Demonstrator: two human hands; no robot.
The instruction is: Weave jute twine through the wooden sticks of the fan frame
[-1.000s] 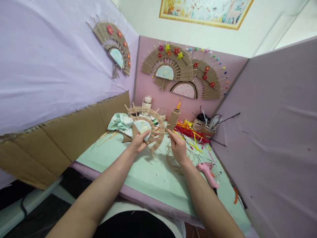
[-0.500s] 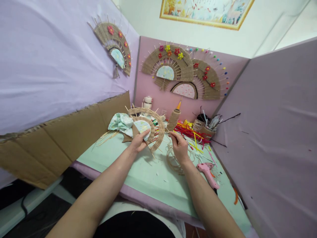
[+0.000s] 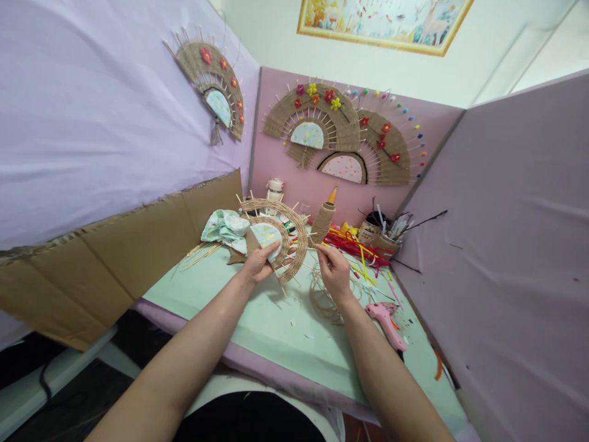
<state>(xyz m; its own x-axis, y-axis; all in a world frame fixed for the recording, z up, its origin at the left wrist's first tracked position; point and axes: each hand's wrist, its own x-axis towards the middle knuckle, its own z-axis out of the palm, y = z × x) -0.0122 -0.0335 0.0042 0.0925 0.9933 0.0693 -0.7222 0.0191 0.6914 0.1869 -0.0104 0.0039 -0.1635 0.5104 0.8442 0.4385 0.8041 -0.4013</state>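
Observation:
My left hand (image 3: 260,264) grips a half-round fan (image 3: 300,236) by its lower middle. Two bands of brown twine are woven round its thin sticks, and its centre is a pale cloth-covered half disc (image 3: 267,236). Thumb and fingers of my right hand (image 3: 335,270) are pinched at the fan's right edge, apparently on a thin strand of twine beside a stick tip. A loose coil of twine (image 3: 322,301) lies on the table under this hand. Just behind the fan stands a cone of twine (image 3: 324,222).
Right of my hand lies a pink glue gun (image 3: 386,325). Red and yellow craft stems (image 3: 352,245) and a holder of sticks (image 3: 384,245) are behind. A patterned cloth (image 3: 224,227) lies left of the fan. Cardboard (image 3: 138,245) borders the left; finished fans (image 3: 343,116) hang on the back panel.
The fan has shifted very slightly to the right and tilted a little in my left hand. My right hand stays pinched at its edge, barely moved.

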